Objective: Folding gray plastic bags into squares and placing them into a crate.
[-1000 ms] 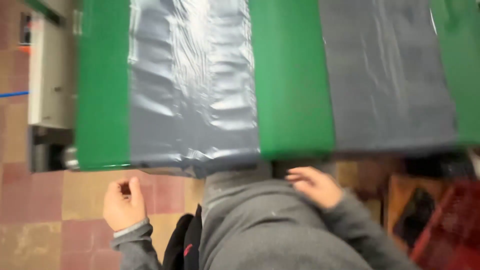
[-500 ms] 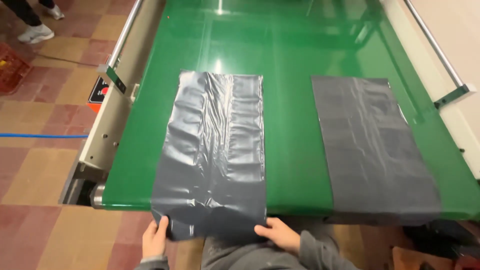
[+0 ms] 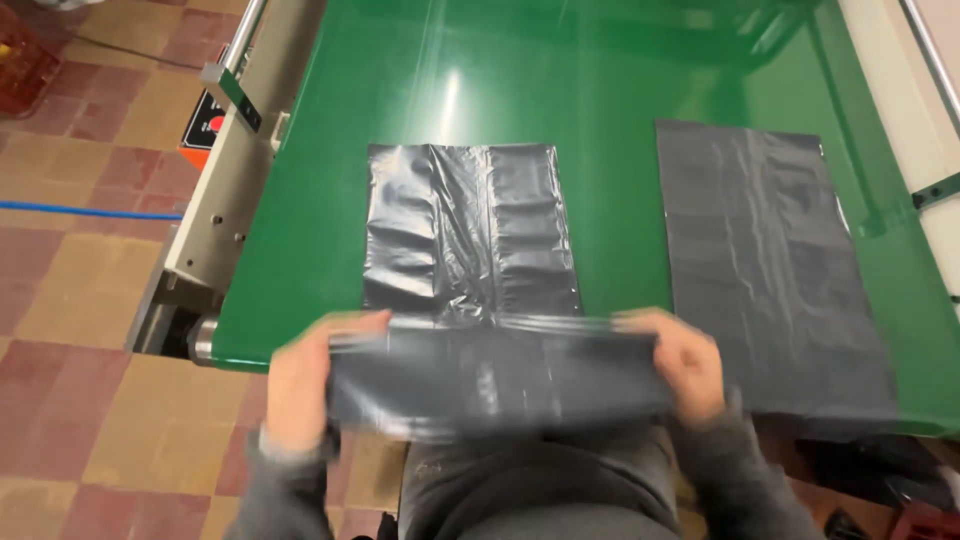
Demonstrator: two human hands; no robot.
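Observation:
My left hand (image 3: 300, 385) and my right hand (image 3: 685, 365) each grip one near corner of a dark grey plastic bag (image 3: 465, 235). The bag lies lengthwise on the green conveyor belt (image 3: 600, 110), and its near end is lifted and stretched taut between my hands, blurred by motion. A second grey plastic bag (image 3: 765, 260) lies flat on the belt to the right, just beyond my right hand, untouched.
The belt's metal side rail and frame (image 3: 215, 215) run along the left, with an orange control box (image 3: 205, 125). A tiled floor (image 3: 80, 290) with a blue line lies left. A white rail (image 3: 925, 60) borders the belt's right side.
My hands have gone from the bag's near edge, flat on the belt, to lifting that end and pulling it wide apart. The camera view has moved closer.

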